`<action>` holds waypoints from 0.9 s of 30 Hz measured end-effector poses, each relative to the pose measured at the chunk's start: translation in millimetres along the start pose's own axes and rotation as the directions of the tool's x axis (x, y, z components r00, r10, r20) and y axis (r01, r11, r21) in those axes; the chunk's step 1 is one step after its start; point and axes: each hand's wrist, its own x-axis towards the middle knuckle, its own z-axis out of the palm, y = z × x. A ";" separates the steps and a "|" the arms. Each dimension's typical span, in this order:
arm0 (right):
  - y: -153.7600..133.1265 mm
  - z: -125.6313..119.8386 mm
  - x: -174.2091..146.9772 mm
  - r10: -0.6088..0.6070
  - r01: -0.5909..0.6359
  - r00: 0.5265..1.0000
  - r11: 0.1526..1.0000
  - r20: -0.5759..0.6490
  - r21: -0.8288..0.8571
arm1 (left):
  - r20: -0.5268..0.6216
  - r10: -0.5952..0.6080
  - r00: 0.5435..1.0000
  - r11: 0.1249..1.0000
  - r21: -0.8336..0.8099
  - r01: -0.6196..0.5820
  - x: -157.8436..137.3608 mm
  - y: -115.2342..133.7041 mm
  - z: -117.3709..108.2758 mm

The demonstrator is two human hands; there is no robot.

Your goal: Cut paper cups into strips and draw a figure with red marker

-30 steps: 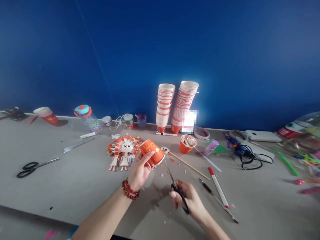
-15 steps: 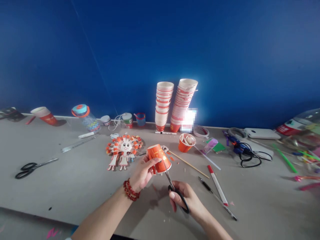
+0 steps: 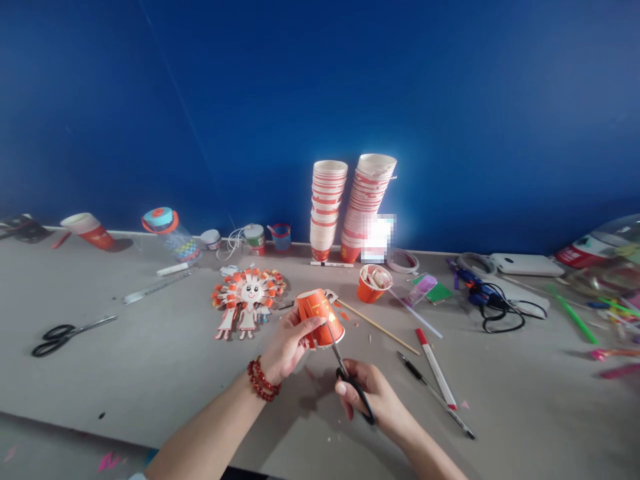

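Observation:
My left hand (image 3: 293, 345), with a red bead bracelet (image 3: 263, 381) at its wrist, grips an orange paper cup (image 3: 319, 312) that is tilted, its rim toward me. Strips cut in the cup's side hang near my fingers. In my right hand (image 3: 367, 393) are black-handled scissors (image 3: 342, 363); their blades reach the cup's rim and lie against its wall. Whether the blades are fully closed is hard to make out. Left of the cup lie paper dolls (image 3: 249, 303) with orange and white fringes round their faces.
Two tall stacks of paper cups (image 3: 329, 207) stand by the blue wall. A cup of scraps (image 3: 373, 285), a wooden stick (image 3: 377, 325), a red-capped marker (image 3: 437, 370) and a pen (image 3: 435, 393) lie to the right. Second scissors (image 3: 70, 335) rest at left, near a ruler (image 3: 157, 287).
The cup has shifted very slightly to the right in my left hand. The scissors stay at its rim, with my right hand's grip nearly unchanged.

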 end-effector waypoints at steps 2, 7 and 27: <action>3.2 -0.1 0.7 0.003 -0.003 1.000 1.000 -0.008 0.002 | -0.006 0.005 1.000 1.000 0.011 -0.005 0.2 -0.2 -0.1; 5.6 -0.5 1.7 -0.002 0.002 1.000 1.000 -0.024 -0.001 | 0.004 0.007 1.000 1.000 -0.013 -0.007 0.1 -0.4 0.2; 9.8 -0.9 2.0 -0.014 0.012 0.997 1.000 -0.073 -0.019 | 0.064 -0.007 0.998 0.999 -0.032 0.009 -3.0 -1.3 1.4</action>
